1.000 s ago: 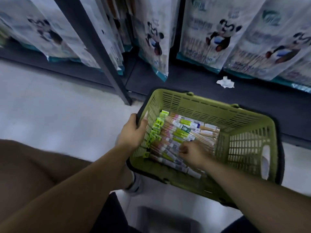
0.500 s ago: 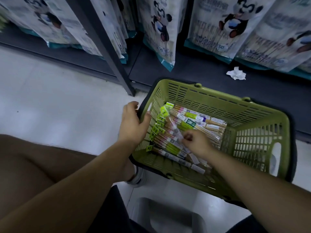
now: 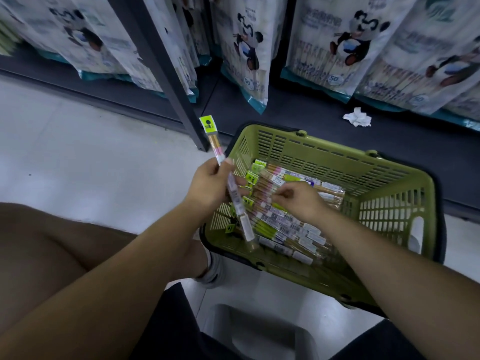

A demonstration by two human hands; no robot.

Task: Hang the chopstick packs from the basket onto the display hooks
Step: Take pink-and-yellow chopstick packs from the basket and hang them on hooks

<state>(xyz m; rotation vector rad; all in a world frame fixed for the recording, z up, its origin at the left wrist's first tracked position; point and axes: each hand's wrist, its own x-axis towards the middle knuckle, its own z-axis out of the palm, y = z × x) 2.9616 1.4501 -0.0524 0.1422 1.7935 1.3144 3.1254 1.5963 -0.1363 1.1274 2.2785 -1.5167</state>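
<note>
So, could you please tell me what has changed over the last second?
The left hand let go of the basket rim and now holds one chopstick pack raised over the basket's left edge, green header up. The right hand remains among the packs in the basket, fingers curled; whether it grips one is unclear. The basket stayed on the floor by the shelf.

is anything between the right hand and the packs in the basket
Nothing visible does. The right hand is down inside the open-topped basket with its fingers on the pile of packs. The pack gripped by the left hand slants over the basket's left edge, beside the right hand, not across it.
</note>
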